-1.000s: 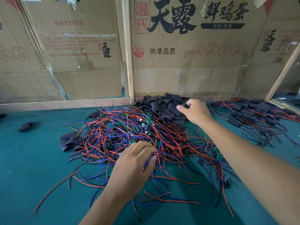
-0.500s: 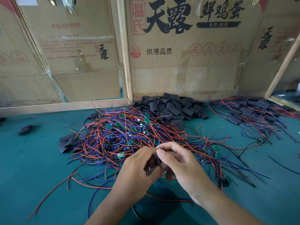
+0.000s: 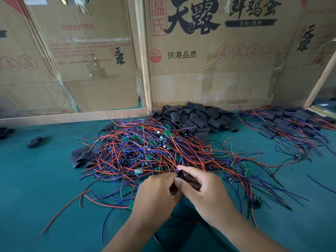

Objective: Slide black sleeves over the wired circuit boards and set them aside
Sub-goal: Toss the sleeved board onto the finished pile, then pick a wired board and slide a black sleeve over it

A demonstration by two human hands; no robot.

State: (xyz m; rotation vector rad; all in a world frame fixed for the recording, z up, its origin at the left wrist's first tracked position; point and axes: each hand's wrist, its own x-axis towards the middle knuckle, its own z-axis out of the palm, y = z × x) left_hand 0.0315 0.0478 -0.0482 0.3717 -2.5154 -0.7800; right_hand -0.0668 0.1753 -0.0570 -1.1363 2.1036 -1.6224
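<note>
Both hands meet at 6 o'clock: the right hand [image 3: 205, 191] pinches a black sleeve [image 3: 181, 174] against the left hand [image 3: 156, 193]; the wired boards pile [image 3: 145, 150] lies at 12 o'clock.

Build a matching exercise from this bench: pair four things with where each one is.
Things:
1. black sleeve
2. pile of empty sleeves
3. finished sleeved boards
4. tangle of unsleeved boards

Places:
A. far right of the table
B. against the cardboard at the back
C. pinched in the right hand, beside the left hand
D. middle of the table

Pairs: 1-C, 2-B, 3-A, 4-D
</note>
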